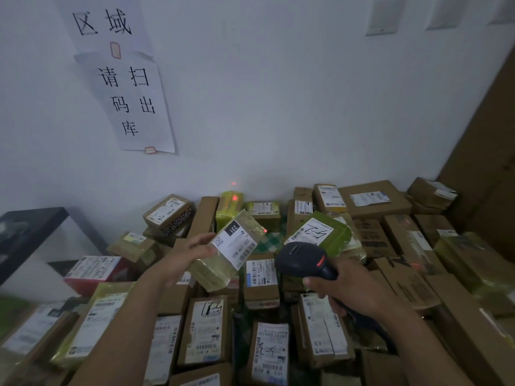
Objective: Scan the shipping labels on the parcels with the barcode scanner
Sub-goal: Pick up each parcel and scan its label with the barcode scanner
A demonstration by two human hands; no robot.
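Note:
My left hand [186, 254] grips a small parcel wrapped in yellowish-green tape [223, 263], lifted and tilted above the pile. Its white shipping label [235, 242] reads 231 and faces up. My right hand [338, 285] holds a dark blue barcode scanner [299, 259] by its handle, to the right of the parcel, head pointed forward. A red scan spot [264, 231] glows by the parcel's upper right corner. Other red spots fall on a green parcel [234, 196] at the back and on the wall [234, 183].
Several cardboard parcels with white labels cover the surface below, such as one box [204, 334] under my arms and a large box [374, 200] at the back. Paper signs [133, 101] hang on the white wall. A dark table [30, 227] stands left. Tall cardboard [490, 151] leans right.

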